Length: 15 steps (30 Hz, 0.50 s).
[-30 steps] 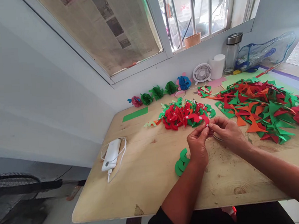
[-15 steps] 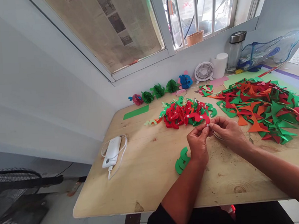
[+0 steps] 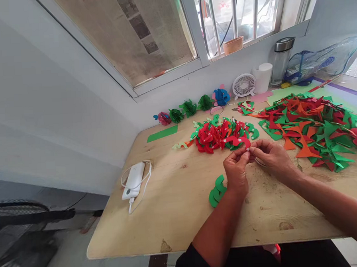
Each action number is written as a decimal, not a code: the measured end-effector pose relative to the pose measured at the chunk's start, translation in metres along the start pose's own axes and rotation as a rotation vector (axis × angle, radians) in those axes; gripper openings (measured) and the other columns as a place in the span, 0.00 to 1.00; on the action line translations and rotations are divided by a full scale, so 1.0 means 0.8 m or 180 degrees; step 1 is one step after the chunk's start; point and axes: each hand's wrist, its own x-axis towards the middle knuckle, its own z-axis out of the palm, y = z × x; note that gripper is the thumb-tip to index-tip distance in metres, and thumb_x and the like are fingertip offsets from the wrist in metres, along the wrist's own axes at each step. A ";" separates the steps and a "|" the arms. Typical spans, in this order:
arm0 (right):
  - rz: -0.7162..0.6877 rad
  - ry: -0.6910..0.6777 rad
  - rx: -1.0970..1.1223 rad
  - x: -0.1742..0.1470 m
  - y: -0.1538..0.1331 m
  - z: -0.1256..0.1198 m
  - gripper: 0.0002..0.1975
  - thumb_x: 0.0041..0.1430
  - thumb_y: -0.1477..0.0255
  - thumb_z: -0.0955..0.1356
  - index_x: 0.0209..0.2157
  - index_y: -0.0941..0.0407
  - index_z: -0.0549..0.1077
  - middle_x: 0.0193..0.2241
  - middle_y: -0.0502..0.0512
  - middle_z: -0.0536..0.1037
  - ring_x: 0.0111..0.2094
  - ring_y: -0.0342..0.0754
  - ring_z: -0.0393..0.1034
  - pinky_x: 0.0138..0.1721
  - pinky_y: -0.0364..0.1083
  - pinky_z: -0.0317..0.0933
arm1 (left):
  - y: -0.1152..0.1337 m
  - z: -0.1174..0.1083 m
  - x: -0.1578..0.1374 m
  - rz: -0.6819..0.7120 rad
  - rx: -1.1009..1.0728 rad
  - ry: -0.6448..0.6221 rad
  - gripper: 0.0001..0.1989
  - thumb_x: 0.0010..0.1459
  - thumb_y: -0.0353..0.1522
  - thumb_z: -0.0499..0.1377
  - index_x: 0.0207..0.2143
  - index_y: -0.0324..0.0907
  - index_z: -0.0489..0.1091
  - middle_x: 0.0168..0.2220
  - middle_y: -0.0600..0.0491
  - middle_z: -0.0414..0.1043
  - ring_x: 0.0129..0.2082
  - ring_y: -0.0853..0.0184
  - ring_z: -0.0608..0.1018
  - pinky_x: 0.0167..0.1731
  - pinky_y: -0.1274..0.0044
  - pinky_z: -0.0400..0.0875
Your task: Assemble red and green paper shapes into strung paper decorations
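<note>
My left hand (image 3: pixel 236 166) and my right hand (image 3: pixel 271 156) meet over the table, both with fingers pinched. Between their fingertips is the end of a curved red paper strip (image 3: pixel 244 141) with small white squares on it. My left fingers grip that end; the right thumb and forefinger press at the same spot, by a small white bit. Just beyond lies a heap of red and green curved paper pieces (image 3: pixel 210 136), touching the strip's far part. A stack of green curved paper pieces (image 3: pixel 216 193) rests beside my left wrist. Some ring-like edge shows under my right palm, too hidden to name.
A big pile of red, orange and green paper scraps (image 3: pixel 313 130) covers the right side. Along the wall stand folded paper figures (image 3: pixel 189 108), a small white fan (image 3: pixel 243 85) and a glass bottle (image 3: pixel 279 64). A white power bank (image 3: pixel 133 179) with its cable lies left.
Both hands stay almost in place, still pinching the red paper strip's end. The fingers shift only very slightly.
</note>
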 end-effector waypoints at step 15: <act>-0.0257 0.0350 -0.0445 0.005 -0.007 -0.008 0.12 0.50 0.60 0.67 0.28 0.56 0.70 0.23 0.50 0.70 0.23 0.42 0.62 0.24 0.42 0.57 | 0.000 -0.003 0.002 0.0032 0.0262 0.0122 0.12 0.41 0.35 0.66 0.27 0.35 0.72 0.21 0.51 0.75 0.18 0.71 0.74 0.25 0.78 0.67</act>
